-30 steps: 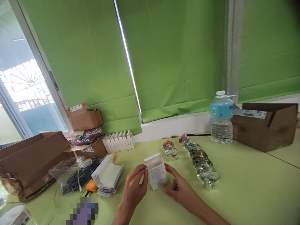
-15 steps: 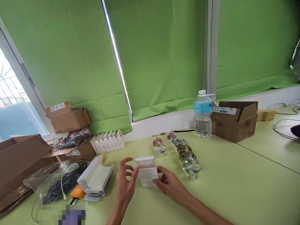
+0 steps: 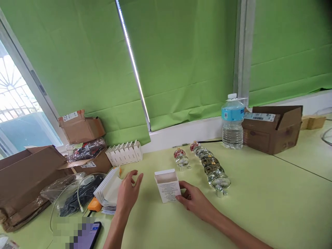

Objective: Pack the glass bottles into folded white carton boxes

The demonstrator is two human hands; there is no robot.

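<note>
The small carton (image 3: 168, 192) is showing white walls, its front bearing lines of grey print. The bench (image 3: 264, 204) is displaying pale yellow-green; the blinds (image 3: 189, 65) are presenting a deeper green. The row of glass bottles (image 3: 213, 168) is showing clear, olive-gold and red tones. The water bottle (image 3: 232, 135) is wearing a blue label (image 3: 230, 114) and a white cap (image 3: 232, 96).

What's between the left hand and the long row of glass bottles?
In the head view, the open white box, with the right hand holding its side.
</note>
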